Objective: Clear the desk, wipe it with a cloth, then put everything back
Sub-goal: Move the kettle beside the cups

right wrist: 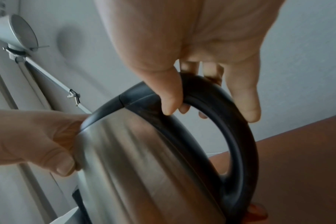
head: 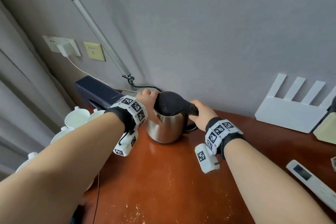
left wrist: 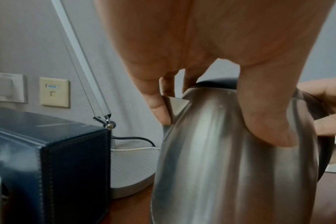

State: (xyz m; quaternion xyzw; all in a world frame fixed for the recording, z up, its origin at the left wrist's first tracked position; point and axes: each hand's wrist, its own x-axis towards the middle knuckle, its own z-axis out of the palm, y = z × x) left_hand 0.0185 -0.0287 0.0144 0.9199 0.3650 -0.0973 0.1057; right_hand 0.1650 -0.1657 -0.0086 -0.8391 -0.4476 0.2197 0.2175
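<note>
Crumbs or pale specks (head: 145,207) dot the near part of the reddish tabletop (head: 163,178), which I take to mean wiping is not yet done and clearing is the step in hand. Beyond them both forearms reach forward to the steel kettle (head: 166,127), which stands upright toward the back of the tabletop, close to the wall. The right hand (head: 201,116) curls its fingers (right wrist: 173,97) round the black loop handle (right wrist: 238,136) on the kettle's right side; the left hand (head: 148,103) grips the body near the spout, thumb (left wrist: 267,121) pressed on the steel and fingers over the dark lid. Since the kettle's long axis is vertical and both hands already hold it, the coming move looks like a straight lift. Room is tight to the left, where white cups (head: 77,118) and a dark leather box (head: 98,92) sit just beside it, and behind, where the lamp base (left wrist: 132,166) and cords lie. Rightward the tabletop is more open, with a white router (head: 291,112) well apart against the wall and a remote (head: 312,182) nearer the front edge.
</note>
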